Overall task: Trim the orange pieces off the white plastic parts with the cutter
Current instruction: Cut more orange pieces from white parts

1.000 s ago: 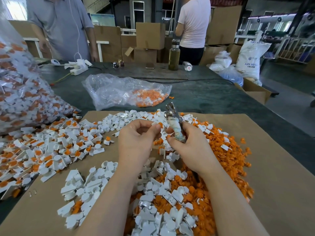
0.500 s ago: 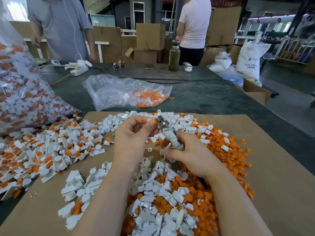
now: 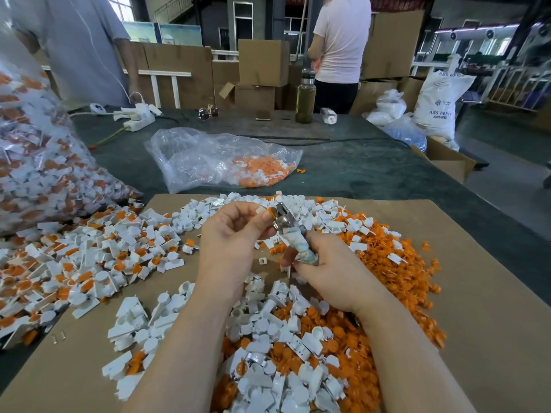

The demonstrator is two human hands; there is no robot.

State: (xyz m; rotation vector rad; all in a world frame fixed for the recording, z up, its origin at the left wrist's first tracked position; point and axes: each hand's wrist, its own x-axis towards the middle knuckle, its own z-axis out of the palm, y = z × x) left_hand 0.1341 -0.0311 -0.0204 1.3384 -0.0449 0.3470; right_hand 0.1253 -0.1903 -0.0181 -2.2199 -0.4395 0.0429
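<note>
My left hand (image 3: 231, 234) pinches a small white plastic part with an orange piece (image 3: 267, 211) between thumb and fingertips. My right hand (image 3: 328, 271) grips the taped handle of the metal cutter (image 3: 287, 225), whose jaws touch the orange piece. Untrimmed white-and-orange parts (image 3: 89, 257) are heaped at the left. Trimmed white parts (image 3: 268, 338) lie below my hands, and cut orange pieces (image 3: 396, 263) pile up at the right.
Everything lies on a cardboard sheet (image 3: 492, 323) over a green table (image 3: 357, 171). A full bag of parts (image 3: 32, 162) stands far left, a nearly flat bag (image 3: 220, 162) behind. A bottle (image 3: 305, 96) and power strip (image 3: 138, 117) sit farther back. Two people stand beyond.
My left hand lifted the part up to the cutter's jaws, and the cutter tilted left and lower to meet the orange piece.
</note>
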